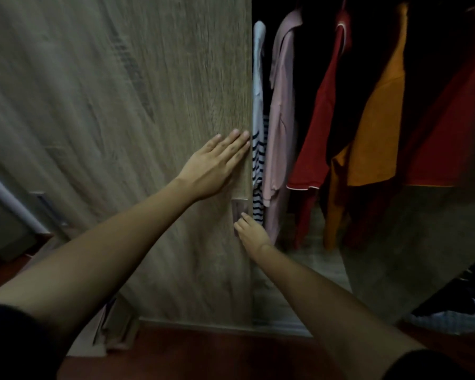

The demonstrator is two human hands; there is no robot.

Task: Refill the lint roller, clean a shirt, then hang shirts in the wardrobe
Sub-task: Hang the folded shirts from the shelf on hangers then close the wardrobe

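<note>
A blurred wood-grain wardrobe door (121, 105) fills the view from 9 o'clock up to 12 o'clock, and its right edge runs down the middle of the picture. At 8 o'clock from the door's middle, a pale bar (11, 198) slants along the left border; it is too blurred to say what it is.

The left hand (217, 165) lies flat on the door just left of centre, with its fingers (239, 141) straight and close together and their tips at the door's right edge. The bare forearm reaches in from 7 o'clock, out of a dark sleeve (14, 344).

Directly below that hand, at its 6 o'clock, a pale handle (240, 208) is set into the door's edge. The right hand (251, 231) meets the lower part of this handle. Its fingers (244, 218) are bent and touch the handle, but whether they hook round it cannot be told.

To the right of the door edge the wardrobe stands open and dark, and the shirts hang inside it, from 12 o'clock round to 3 o'clock. First comes a white shirt with dark stripes (258, 160), tight against the door edge. A pink shirt (281, 119) hangs just beside it, then a red shirt (324, 119) with pale trim on its sleeve. An orange shirt (381, 119) overlaps the red one, and a second red garment (450, 133) hangs at 3 o'clock.

Below the shirts is the wardrobe's wooden bottom board (313, 259). At 4 o'clock a slanted wooden panel (422, 242) stands — past it, in the 5 o'clock corner, lie dark and pale cloths (450, 319). A red-brown floor (203, 352) runs along 6 o'clock.
</note>
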